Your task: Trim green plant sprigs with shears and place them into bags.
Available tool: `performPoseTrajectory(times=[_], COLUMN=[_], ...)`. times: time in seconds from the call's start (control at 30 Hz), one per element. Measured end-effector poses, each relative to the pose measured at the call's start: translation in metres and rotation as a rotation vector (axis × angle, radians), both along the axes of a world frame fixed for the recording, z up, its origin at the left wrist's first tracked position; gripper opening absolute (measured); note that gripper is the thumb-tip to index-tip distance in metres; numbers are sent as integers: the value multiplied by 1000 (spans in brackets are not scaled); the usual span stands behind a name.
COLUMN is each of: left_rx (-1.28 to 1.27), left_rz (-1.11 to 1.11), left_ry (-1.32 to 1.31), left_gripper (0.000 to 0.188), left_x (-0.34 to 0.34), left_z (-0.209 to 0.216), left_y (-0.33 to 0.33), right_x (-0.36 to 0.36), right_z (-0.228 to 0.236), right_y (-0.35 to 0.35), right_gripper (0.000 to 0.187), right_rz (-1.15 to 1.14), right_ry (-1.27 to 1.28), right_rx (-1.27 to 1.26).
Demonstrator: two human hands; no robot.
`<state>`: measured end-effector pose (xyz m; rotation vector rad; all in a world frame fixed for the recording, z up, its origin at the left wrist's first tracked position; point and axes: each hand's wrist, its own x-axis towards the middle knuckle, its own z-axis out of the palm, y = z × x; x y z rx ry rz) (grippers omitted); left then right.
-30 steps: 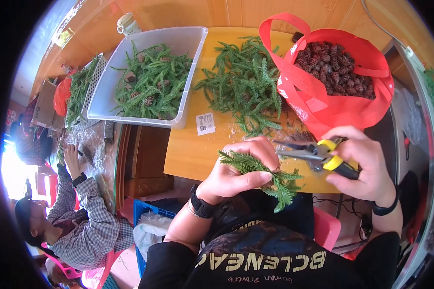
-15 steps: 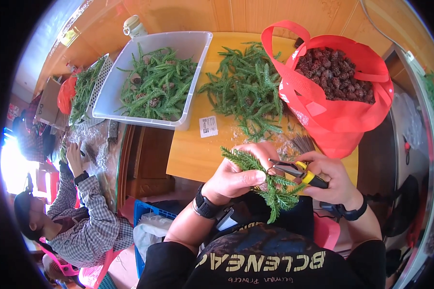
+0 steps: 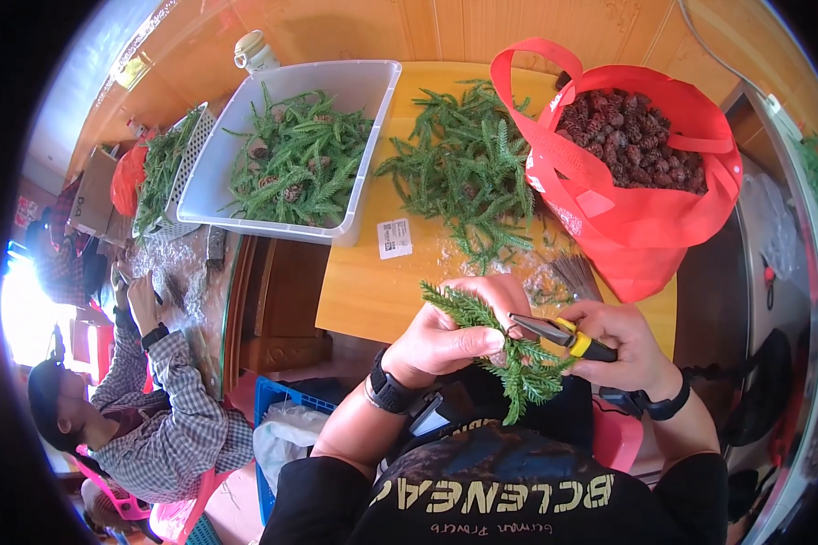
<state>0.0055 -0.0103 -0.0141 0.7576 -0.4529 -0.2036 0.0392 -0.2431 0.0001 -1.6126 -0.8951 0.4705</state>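
My left hand (image 3: 454,338) pinches a green artificial pine sprig (image 3: 532,386) between thumb and fingers, above the near edge of the table. Part of a pine cone seems to show among its needles, mostly hidden. Closed round the yellow-and-black handles of a pair of pliers (image 3: 549,330) is my right hand (image 3: 629,338). The jaws point left and lie across the sprig's middle, close by my left fingers; they look nearly together. Whether they grip a wire there is too small to tell.
A clear plastic bin (image 3: 350,204) of sprigs and cones stands at the back left of the yellow table (image 3: 359,295). More sprigs (image 3: 468,163) lie mid-table, near a white label (image 3: 394,238) and thin wires (image 3: 574,272). A red bag (image 3: 641,241) holds pine cones (image 3: 627,136). A co-worker (image 3: 168,409) sits left.
The pliers' jaws have come closer together, and the tool has turned slightly at the sprig. My left hand has barely moved. The co-worker's hands have shifted a little.
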Motion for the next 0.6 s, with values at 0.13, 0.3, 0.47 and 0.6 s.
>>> performPoseTrajectory(times=[0.13,0.3,0.47,0.6], left_rx=[54,614,1091,1060], left_rz=[32,416,804,836], left_ry=[40,-284,-637,-612], left_gripper=[17,13,22,22], left_x=[1,8,3,3], left_z=[4,17,27,26], left_y=[6,21,12,9], right_x=[-4,-7,-9,-5], right_z=[7,43,69,71], right_y=[-3,-5,-3,-13], right_gripper=[18,19,23,21], right_rz=[-89,-205,-300,-206], right_ry=[-34,-184,-151,-59], right_rx=[-48,-232,-402,-483])
